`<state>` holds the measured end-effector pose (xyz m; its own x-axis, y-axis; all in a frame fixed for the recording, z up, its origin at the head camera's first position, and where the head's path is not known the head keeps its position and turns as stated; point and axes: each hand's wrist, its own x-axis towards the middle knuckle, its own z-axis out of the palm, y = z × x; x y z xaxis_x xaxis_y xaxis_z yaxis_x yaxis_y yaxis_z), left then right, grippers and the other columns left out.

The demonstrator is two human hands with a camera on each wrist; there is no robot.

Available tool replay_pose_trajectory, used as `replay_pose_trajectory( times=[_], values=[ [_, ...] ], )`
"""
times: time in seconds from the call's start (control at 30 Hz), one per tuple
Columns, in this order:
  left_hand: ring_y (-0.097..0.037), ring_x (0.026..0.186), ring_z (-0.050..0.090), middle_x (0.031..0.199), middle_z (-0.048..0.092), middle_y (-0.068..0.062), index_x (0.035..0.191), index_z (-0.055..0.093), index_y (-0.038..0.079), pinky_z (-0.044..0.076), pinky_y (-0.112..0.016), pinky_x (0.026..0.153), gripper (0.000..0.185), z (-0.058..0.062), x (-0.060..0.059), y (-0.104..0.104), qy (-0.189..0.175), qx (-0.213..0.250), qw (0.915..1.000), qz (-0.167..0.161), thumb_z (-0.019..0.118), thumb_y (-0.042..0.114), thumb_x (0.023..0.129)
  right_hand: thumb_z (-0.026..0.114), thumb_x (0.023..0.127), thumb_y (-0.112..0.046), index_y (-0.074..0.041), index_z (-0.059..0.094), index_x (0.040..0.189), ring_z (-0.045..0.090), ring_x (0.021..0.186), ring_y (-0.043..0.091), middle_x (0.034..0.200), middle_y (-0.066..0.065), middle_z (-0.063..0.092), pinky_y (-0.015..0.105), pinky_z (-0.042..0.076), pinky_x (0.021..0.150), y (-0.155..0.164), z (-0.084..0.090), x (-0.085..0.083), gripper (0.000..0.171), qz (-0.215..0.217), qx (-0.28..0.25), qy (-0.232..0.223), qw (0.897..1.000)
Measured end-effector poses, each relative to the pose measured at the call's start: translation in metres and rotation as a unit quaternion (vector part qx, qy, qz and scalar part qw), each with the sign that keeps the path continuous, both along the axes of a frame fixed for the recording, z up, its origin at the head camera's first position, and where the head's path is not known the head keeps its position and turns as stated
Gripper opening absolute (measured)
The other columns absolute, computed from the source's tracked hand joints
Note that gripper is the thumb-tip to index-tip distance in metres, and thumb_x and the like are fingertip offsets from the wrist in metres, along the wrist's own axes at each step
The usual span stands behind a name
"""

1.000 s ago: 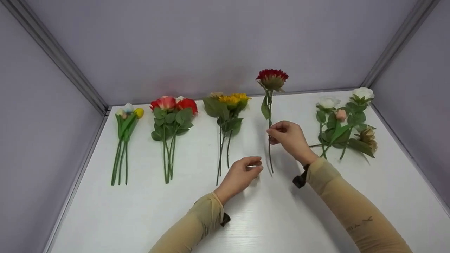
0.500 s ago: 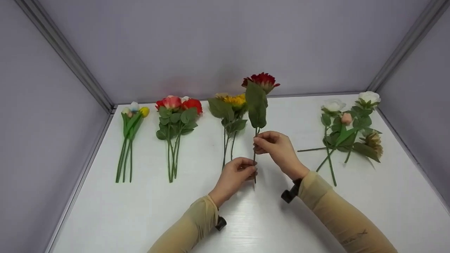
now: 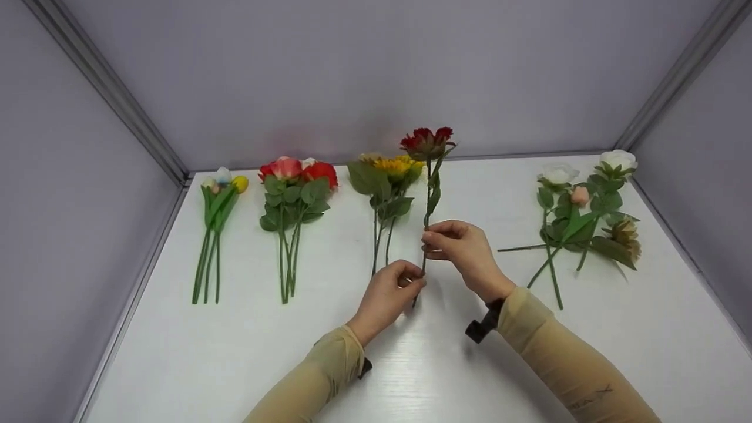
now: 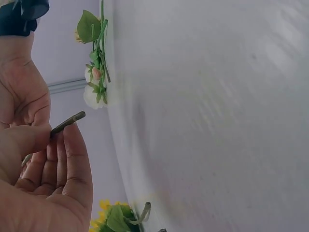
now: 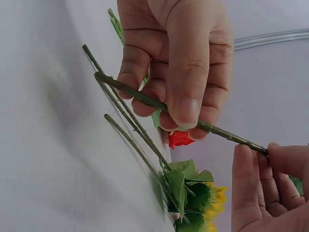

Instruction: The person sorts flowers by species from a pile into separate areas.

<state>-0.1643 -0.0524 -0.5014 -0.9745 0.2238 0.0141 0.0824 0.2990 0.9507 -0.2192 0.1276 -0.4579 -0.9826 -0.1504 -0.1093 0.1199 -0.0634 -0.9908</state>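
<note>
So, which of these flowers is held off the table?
The dark red flower: left hand and right hand pinch its stem, while the others lie on the white table.

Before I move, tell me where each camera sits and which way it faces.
Head: worn on the head, facing forward and down over the white table; left hand, right hand and beige sleeves show.
Left wrist: on that wrist, facing across the table toward white roses; both hands show.
Right wrist: on that wrist, facing across the table toward the yellow sunflower; both hands show.
Both wrist views share the sunflower and held stem.
</note>
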Motion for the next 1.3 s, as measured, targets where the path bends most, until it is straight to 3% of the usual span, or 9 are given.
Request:
replay_pose_trajectory(
  times=[0.2, 0.33, 0.47, 0.6, 0.7, 0.83, 1.0, 1.2, 1.3],
  values=[
    [-0.007, 0.084, 0.063, 0.098, 0.069, 0.006, 0.108, 0.073, 0.009, 0.055, -0.025, 0.072, 0.013, 0.002, -0.002, -0.002, -0.002, -0.021, 0.9998, -0.002, 0.074, 0.015, 0.096, 0.077, 0.093, -0.01, 0.012, 0.064, 0.12, 0.072, 0.092, 0.027, 0.105, 0.02, 0.071, 0.043, 0.06, 0.086, 0.002, -0.005, -0.004, 0.037, -0.005, -0.011, -0.022, 1.0],
    [-0.01, 0.083, 0.064, 0.098, 0.07, 0.002, 0.11, 0.074, 0.006, 0.055, -0.028, 0.073, 0.015, 0.011, -0.01, -0.008, 0.03, -0.088, 0.9956, -0.01, 0.072, 0.014, 0.097, 0.074, 0.095, -0.009, 0.011, 0.062, 0.122, 0.072, 0.09, 0.024, 0.103, 0.017, 0.071, 0.04, 0.06, 0.086, -0.002, -0.011, -0.015, 0.036, -0.02, -0.041, -0.059, 0.997],
    [-0.017, 0.089, 0.066, 0.098, 0.071, -0.003, 0.105, 0.075, 0.006, 0.055, -0.033, 0.078, 0.01, 0.018, -0.02, -0.016, 0.073, -0.195, 0.9781, -0.011, 0.07, 0.011, 0.097, 0.072, 0.097, -0.007, 0.009, 0.061, 0.122, 0.072, 0.085, 0.021, 0.099, 0.015, 0.071, 0.036, 0.061, 0.085, -0.013, -0.024, -0.029, 0.032, -0.04, -0.085, -0.112, 0.989],
    [-0.022, 0.093, 0.067, 0.097, 0.071, -0.006, 0.102, 0.075, 0.005, 0.055, -0.038, 0.081, 0.008, 0.017, -0.025, -0.022, 0.083, -0.271, 0.9589, -0.014, 0.07, 0.008, 0.096, 0.069, 0.098, -0.006, 0.011, 0.06, 0.125, 0.072, 0.081, 0.02, 0.098, 0.015, 0.072, 0.033, 0.061, 0.081, -0.027, -0.04, -0.037, 0.033, -0.047, -0.088, -0.151, 0.983],
    [-0.023, 0.092, 0.068, 0.097, 0.071, -0.008, 0.102, 0.075, 0.004, 0.056, -0.039, 0.081, 0.009, 0.011, -0.025, -0.026, 0.082, -0.3, 0.9501, -0.017, 0.071, 0.007, 0.095, 0.068, 0.098, -0.003, 0.015, 0.059, 0.126, 0.072, 0.08, 0.019, 0.099, 0.018, 0.072, 0.031, 0.061, 0.079, -0.033, -0.051, -0.038, 0.035, -0.041, -0.079, -0.162, 0.983],
    [-0.023, 0.089, 0.068, 0.096, 0.07, -0.008, 0.104, 0.074, 0.003, 0.056, -0.038, 0.078, 0.011, 0.004, -0.024, -0.027, 0.081, -0.316, 0.945, -0.019, 0.072, 0.007, 0.094, 0.069, 0.096, 0.0, 0.016, 0.064, 0.118, 0.072, 0.078, 0.018, 0.095, 0.019, 0.073, 0.03, 0.062, 0.074, -0.037, -0.061, -0.04, 0.027, -0.033, -0.064, -0.16, 0.984],
    [-0.025, 0.091, 0.069, 0.098, 0.071, -0.01, 0.109, 0.071, 0.003, 0.056, -0.039, 0.079, 0.015, -0.001, -0.026, -0.021, 0.088, -0.342, 0.9352, -0.027, 0.072, 0.006, 0.095, 0.071, 0.093, 0.002, 0.012, 0.067, 0.105, 0.072, 0.071, 0.017, 0.084, 0.017, 0.073, 0.03, 0.062, 0.068, -0.038, -0.062, -0.046, 0.017, -0.031, -0.024, -0.157, 0.987],
    [-0.029, 0.086, 0.07, 0.089, 0.069, -0.01, 0.096, 0.066, 0.005, 0.056, -0.043, 0.073, 0.008, -0.006, -0.029, -0.013, 0.105, -0.37, 0.9226, -0.027, 0.072, 0.003, 0.093, 0.07, 0.096, -0.003, 0.017, 0.068, 0.111, 0.072, 0.069, 0.018, 0.088, 0.019, 0.074, 0.034, 0.063, 0.07, -0.031, -0.06, -0.051, 0.026, 0.003, 0.063, -0.129, 0.99],
    [-0.03, 0.083, 0.069, 0.088, 0.067, -0.012, 0.096, 0.065, 0.005, 0.056, -0.043, 0.069, 0.009, -0.007, -0.028, -0.01, 0.121, -0.384, 0.9153, -0.017, 0.072, 0.001, 0.092, 0.069, 0.095, -0.002, 0.016, 0.069, 0.109, 0.072, 0.07, 0.02, 0.089, 0.022, 0.073, 0.034, 0.063, 0.069, -0.029, -0.062, -0.051, 0.022, 0.005, 0.085, -0.103, 0.991]
  ],
)
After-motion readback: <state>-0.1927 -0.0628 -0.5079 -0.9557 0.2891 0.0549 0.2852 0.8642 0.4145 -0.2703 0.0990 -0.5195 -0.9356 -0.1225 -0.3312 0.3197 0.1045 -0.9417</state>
